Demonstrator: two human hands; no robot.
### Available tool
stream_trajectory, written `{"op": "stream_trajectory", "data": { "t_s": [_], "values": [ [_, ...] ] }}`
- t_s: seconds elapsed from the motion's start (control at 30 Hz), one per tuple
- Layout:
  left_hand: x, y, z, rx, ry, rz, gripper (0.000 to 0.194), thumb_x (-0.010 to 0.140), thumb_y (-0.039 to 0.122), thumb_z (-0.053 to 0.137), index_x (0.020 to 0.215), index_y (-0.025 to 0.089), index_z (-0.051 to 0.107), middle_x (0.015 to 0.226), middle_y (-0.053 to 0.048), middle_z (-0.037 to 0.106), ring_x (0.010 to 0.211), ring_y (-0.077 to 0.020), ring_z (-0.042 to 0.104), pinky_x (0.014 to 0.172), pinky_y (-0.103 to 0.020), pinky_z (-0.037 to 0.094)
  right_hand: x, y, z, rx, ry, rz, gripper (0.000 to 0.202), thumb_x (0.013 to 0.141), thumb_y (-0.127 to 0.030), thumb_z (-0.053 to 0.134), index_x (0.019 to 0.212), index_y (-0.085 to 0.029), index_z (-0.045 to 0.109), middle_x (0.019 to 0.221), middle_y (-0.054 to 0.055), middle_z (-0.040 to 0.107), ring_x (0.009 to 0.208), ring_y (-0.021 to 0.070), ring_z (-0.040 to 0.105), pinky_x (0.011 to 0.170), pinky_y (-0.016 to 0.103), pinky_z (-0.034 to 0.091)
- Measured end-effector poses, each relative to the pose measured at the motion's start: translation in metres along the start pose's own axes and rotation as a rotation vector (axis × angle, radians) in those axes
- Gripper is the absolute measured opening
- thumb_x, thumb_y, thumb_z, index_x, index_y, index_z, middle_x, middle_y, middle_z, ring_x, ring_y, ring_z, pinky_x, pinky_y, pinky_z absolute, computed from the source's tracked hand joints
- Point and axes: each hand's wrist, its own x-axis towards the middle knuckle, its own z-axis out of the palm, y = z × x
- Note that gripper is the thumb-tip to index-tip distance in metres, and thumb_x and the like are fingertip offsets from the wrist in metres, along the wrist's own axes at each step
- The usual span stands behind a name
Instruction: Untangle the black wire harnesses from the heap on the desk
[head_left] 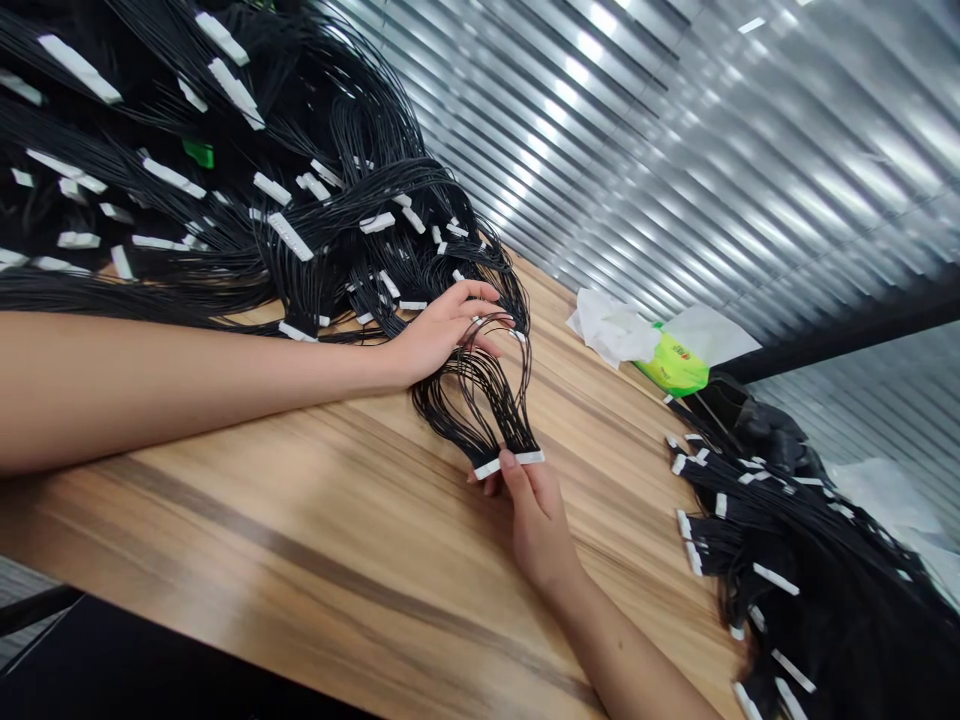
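The left arm (187, 385) spans the worktop (315, 520); left hand (436, 335) half-open at black wires (511, 422), its grip unclear; right hand (536, 515) closed, pinching their white connectors (531, 457).

Cables (225, 165) blocked the upper left, another pile (821, 590) the lower right. Bare table (405, 580) lay open at lower centre.

Person's R hand (536, 510) pinches white connectors (487, 467) on a loop of blk wires (514, 425) above a wood-grain table (322, 520); L hand (446, 328), loosely bent, is at the loop's far end. Upper L: big heap of similar wires (375, 190). Far R: 2nd wire pile (840, 580) nr lime-green pkg (673, 365). Corrugated metal wall (600, 150) behind.
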Motion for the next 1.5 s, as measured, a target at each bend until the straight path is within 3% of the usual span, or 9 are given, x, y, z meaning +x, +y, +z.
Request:
{"op": "stream_trajectory", "data": {
  "t_s": [0.17,0.27,0.4,0.63,0.8,0.93,1.17,1.37,1.5],
  "values": [
    [-0.009,-0.004,0.006,0.011,-0.138,-0.004,0.032,0.086,0.034,0.057,0.11,0.018,0.042,0.098,-0.003,0.064,0.074,-0.0133,0.067,0.061,-0.023,0.041,0.001,-0.004,0.001,0.13,0.109,0.052,0.038,0.09,-0.051,0.049,0.071,-0.019,0.059,0.066,0.001,0.062,0.058,0.0135,0.049,0.059,0.028,0.037],
    [-0.014,-0.007,0.009,0.058,-0.11,0.069,0.028,0.085,0.032,0.061,0.097,0.018,0.04,0.076,0.004,0.059,0.068,-0.0098,0.062,0.065,-0.023,0.043,0.002,-0.006,0.001,0.235,0.17,0.064,0.034,0.088,-0.051,0.05,0.075,-0.02,0.057,0.068,0.0,0.063,0.054,0.0119,0.045,0.054,0.027,0.035],
    [-0.016,-0.009,0.008,0.045,-0.038,0.143,0.028,0.086,0.031,0.06,0.093,0.021,0.035,0.069,0.007,0.058,0.063,-0.0088,0.059,0.067,-0.023,0.045,0.004,-0.008,0.001,0.273,0.205,0.049,0.034,0.086,-0.052,0.052,0.075,-0.02,0.055,0.072,0.0,0.063,0.052,0.0108,0.043,0.05,0.026,0.032],
    [-0.021,-0.004,0.007,0.374,-0.179,0.12,0.037,0.093,0.04,0.046,0.072,0.013,0.059,0.072,-0.002,0.063,0.073,-0.0122,0.057,0.075,-0.027,0.042,0.002,-0.009,0.002,0.258,0.169,0.055,0.033,0.086,-0.051,0.054,0.075,-0.02,0.056,0.072,0.001,0.064,0.053,0.0112,0.045,0.051,0.026,0.035],
    [-0.032,0.006,0.004,0.837,-0.313,0.442,0.038,0.095,0.019,0.03,0.085,0.018,0.067,0.095,-0.001,0.07,0.09,-0.0147,0.057,0.098,-0.036,0.024,0.003,-0.008,0.002,0.258,0.174,0.054,0.032,0.087,-0.05,0.053,0.077,-0.02,0.056,0.071,0.001,0.064,0.053,0.0114,0.045,0.053,0.026,0.036],
    [-0.036,0.009,0.004,1.01,-0.37,0.707,0.022,0.09,0.033,0.05,0.088,0.019,0.068,0.092,-0.002,0.071,0.087,-0.0174,0.059,0.097,-0.038,0.021,0.002,-0.004,0.002,0.202,0.166,0.044,0.032,0.089,-0.05,0.05,0.082,-0.02,0.058,0.067,0.0,0.061,0.054,0.0125,0.046,0.055,0.027,0.036],
    [-0.036,0.008,0.007,0.936,-0.431,0.735,0.021,0.09,0.036,0.056,0.081,0.022,0.068,0.089,-0.001,0.072,0.084,-0.0156,0.06,0.09,-0.033,0.028,-0.006,0.004,0.0,-0.02,0.072,-0.093,0.043,0.095,-0.047,0.041,0.064,-0.02,0.054,0.063,0.0,0.053,0.06,0.0141,0.047,0.057,0.029,0.035],
    [-0.041,0.011,0.012,0.851,-0.434,0.657,0.026,0.091,0.037,0.056,0.074,0.02,0.066,0.08,0.0,0.071,0.08,-0.0141,0.06,0.085,-0.031,0.031,-0.01,0.003,-0.001,-0.047,0.056,-0.133,0.04,0.097,-0.043,0.039,0.068,-0.02,0.054,0.064,0.0,0.053,0.06,0.0137,0.047,0.057,0.029,0.037],
    [-0.038,0.013,0.01,0.904,-0.479,0.732,0.016,0.089,0.035,0.059,0.084,0.024,0.069,0.085,0.001,0.072,0.084,-0.013,0.06,0.088,-0.031,0.03,-0.01,0.001,0.001,0.042,0.129,-0.136,0.037,0.096,-0.047,0.039,0.078,-0.02,0.057,0.068,0.0,0.053,0.059,0.014,0.047,0.055,0.029,0.038]
  ]
}}
